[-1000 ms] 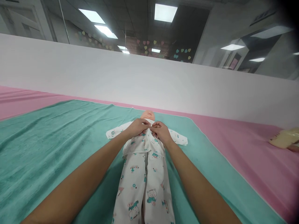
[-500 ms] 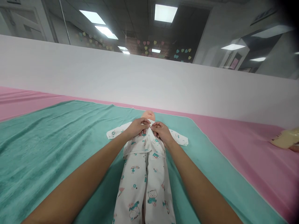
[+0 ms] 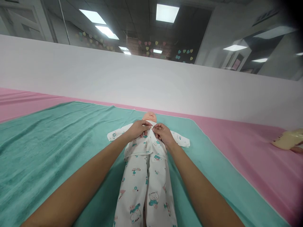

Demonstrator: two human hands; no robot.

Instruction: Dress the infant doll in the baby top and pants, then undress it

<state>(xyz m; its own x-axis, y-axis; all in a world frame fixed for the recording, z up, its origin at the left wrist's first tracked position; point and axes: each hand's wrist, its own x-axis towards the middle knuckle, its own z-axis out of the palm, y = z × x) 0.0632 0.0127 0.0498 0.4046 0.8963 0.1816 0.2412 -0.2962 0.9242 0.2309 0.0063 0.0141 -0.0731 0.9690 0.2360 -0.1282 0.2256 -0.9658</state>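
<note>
A baby doll lies on its back, wearing a white printed shirt and matching pants. My left hand pinches one front edge of the shirt just below the doll's neck. Close beside it, my right hand pinches the other front edge, fingertips almost touching those of the left. Whatever fastener lies between the fingertips is too small to make out. Both shirt sleeves spread out sideways, and the shirt's hem overlaps the top of the pants.
Under the doll is a green blanket, laid over a pink sheet. A white wall with a glass panel above runs along the far side. At the right edge is a pale foot-shaped doll part, with someone's fingers by it.
Both hands keep pinching the shirt at the collar with barely any movement. The whole view shifts slightly left, and the pale part at the right edge shows a little more.
</note>
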